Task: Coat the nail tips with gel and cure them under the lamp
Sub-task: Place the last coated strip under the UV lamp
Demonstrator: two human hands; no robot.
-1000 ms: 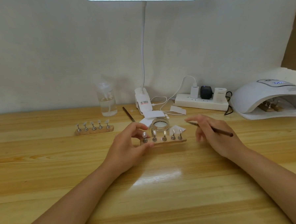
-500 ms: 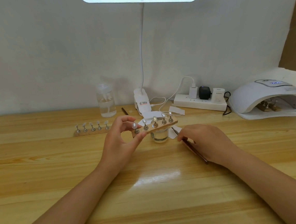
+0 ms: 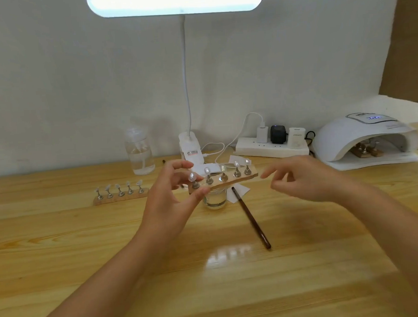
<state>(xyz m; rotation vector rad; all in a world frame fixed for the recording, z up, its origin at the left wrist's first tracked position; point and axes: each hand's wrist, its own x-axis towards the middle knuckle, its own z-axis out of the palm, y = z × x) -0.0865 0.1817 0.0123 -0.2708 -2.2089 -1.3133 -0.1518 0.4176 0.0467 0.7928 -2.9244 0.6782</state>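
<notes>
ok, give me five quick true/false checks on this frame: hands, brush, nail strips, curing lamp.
1. The left hand holds a wooden nail strip lifted off the table. True.
2. The right hand grips the brush. False: the brush lies on the table, and the right hand is empty.
3. A second nail strip sits on the table to the left. True.
4. The curing lamp is empty. False: something wooden sits inside it.
5. The glass jar stands beside the lamp. False: it stands under the lifted strip.
</notes>
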